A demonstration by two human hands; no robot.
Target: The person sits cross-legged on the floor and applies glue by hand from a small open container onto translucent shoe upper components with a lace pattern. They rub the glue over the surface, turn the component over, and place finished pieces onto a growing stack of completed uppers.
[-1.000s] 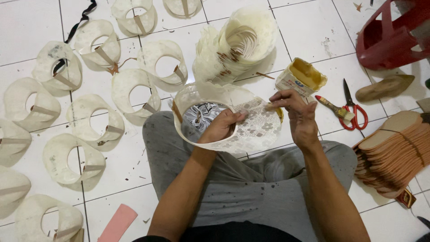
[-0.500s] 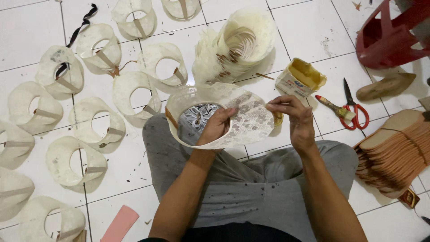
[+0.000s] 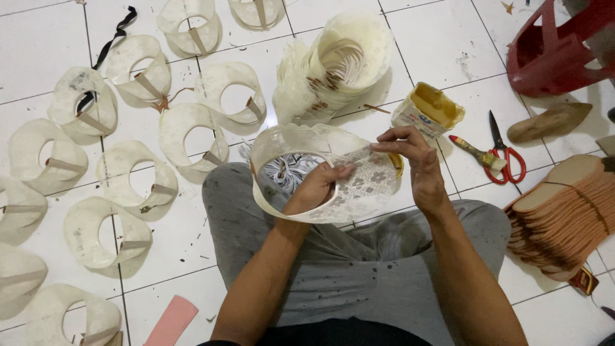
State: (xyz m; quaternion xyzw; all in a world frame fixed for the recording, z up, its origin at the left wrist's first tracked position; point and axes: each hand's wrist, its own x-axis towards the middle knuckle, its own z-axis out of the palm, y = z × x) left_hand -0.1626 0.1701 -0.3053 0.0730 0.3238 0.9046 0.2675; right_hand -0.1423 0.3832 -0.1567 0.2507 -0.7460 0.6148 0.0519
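Note:
I sit on a tiled floor and hold a cream lace-patterned band [image 3: 307, 144] bent into a loop above my lap. My left hand [image 3: 317, 186] reaches through the loop and presses its inner wall. My right hand [image 3: 413, 160] pinches the band's right end between thumb and fingers. Behind the loop stands a nested stack of the same cream bands [image 3: 333, 64].
Several finished cream loops [image 3: 83, 109] with tan straps lie spread over the tiles at left. An open yellow glue tin [image 3: 428, 110], a glue brush [image 3: 477, 154] and red-handled scissors [image 3: 506, 157] lie at right. A bundle of tan soles [image 3: 564, 218] and a red plastic stool [image 3: 557, 45] sit further right.
The loop has been turned and tilted in my hands; my right hand has shifted slightly up along its right end. My left hand stays inside it.

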